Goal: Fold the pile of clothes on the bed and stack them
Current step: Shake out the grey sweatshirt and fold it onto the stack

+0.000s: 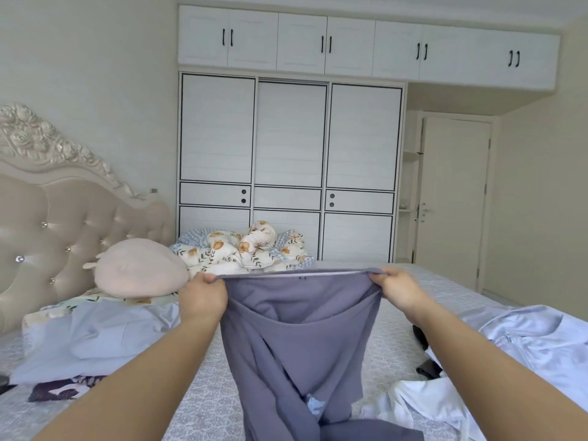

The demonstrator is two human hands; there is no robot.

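Both hands, left hand [201, 292] and right hand [401, 289], pinch the purple garment [296, 338] by its top edge, stretched taut above the bed [206, 405]. Pale blue clothes [92, 338] lie at nine o'clock, probably shirts.

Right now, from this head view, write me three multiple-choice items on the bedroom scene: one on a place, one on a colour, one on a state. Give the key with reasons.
1. Where does the round pink cushion lie?
A. against the headboard
B. on the floor
C. inside the wardrobe

2. What colour is the held garment?
A. red
B. grey-purple
C. yellow

3. How is the garment held?
A. by one hand only
B. lying untouched on the bed
C. stretched between the left hand and right hand

Key: 1 A, the cushion rests beside the tufted headboard; 2 B, its fabric shows muted grey-purple; 3 C, both hands grip its top edge, the rest hanging down.
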